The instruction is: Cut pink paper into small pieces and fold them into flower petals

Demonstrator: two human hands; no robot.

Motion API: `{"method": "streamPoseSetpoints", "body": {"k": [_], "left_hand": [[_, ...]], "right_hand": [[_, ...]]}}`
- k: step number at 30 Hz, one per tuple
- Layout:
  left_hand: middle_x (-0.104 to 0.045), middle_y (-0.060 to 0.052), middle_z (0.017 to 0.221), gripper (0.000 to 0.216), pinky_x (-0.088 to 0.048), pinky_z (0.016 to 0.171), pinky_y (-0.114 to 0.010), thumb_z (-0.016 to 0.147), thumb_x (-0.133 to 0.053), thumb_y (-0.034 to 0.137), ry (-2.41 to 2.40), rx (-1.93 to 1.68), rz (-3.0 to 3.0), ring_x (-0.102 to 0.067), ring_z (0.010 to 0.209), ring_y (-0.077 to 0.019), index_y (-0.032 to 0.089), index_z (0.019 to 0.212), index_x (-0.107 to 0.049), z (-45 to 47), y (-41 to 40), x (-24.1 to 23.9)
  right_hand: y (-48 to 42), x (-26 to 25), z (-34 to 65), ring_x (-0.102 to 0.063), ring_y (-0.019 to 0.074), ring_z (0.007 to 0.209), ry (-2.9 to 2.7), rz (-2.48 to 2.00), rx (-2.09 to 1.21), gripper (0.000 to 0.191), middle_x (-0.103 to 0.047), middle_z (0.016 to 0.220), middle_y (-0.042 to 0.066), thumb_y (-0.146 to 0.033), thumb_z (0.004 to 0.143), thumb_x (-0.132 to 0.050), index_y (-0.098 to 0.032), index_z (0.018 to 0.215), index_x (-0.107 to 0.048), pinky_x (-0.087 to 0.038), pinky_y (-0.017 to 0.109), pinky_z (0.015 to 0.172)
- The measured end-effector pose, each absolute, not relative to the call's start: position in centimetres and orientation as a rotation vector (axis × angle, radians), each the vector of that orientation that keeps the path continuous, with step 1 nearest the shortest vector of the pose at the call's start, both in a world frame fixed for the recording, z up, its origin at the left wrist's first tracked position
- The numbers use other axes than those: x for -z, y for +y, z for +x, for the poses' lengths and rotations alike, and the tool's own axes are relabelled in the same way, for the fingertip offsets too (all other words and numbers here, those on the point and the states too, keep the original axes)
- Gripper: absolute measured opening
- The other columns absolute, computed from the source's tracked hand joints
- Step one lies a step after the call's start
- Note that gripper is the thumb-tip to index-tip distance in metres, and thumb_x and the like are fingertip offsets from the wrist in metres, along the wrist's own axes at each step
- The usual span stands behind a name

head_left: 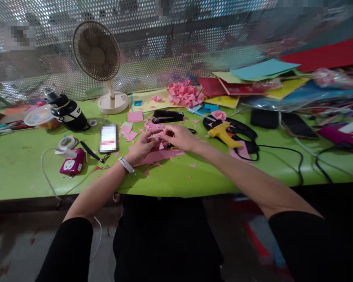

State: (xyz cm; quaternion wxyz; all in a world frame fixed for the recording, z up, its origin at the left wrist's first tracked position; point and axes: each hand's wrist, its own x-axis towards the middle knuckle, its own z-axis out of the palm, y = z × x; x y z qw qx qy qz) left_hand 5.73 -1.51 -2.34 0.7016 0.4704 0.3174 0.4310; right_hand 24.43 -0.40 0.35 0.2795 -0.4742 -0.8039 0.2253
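Note:
My left hand (145, 145) and my right hand (179, 137) meet over the middle of the table. Their fingertips are pinched together around a small piece of pink paper (161, 145), partly hidden by the fingers. Pink paper scraps (130, 136) lie scattered around both hands, and a long pink strip (161, 156) is just below them. Behind the hands sits a black stapler (168, 116). A square stack of pink paper (135, 116) rests to its left. Further back is a heap of folded pink paper pieces (186, 94).
A yellow glue gun (223, 134) lies on a black holder to the right, its cord trailing. At left are a phone (108, 138), a purple power bank (72, 163), a black bottle (69, 111) and a fan (113, 102). Coloured sheets (264, 70) pile up at back right.

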Motion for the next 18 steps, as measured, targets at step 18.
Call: {"method": "streamPoseSetpoints", "body": {"k": [18], "left_hand": [[-0.078, -0.012, 0.105, 0.025, -0.055, 0.104, -0.038, 0.089, -0.065, 0.005, 0.765, -1.013, 0.832, -0.074, 0.107, -0.0192, 0.014, 0.113, -0.063, 4.9, -0.8, 1.4]], "right_hand": [[6.7, 0.6, 34.7, -0.068, 0.0280, 0.089, -2.012, -1.980, -0.138, 0.021, -0.077, 0.103, 0.016, -0.036, 0.087, -0.067, -0.018, 0.096, -0.072, -0.044, 0.034, 0.070]]}}
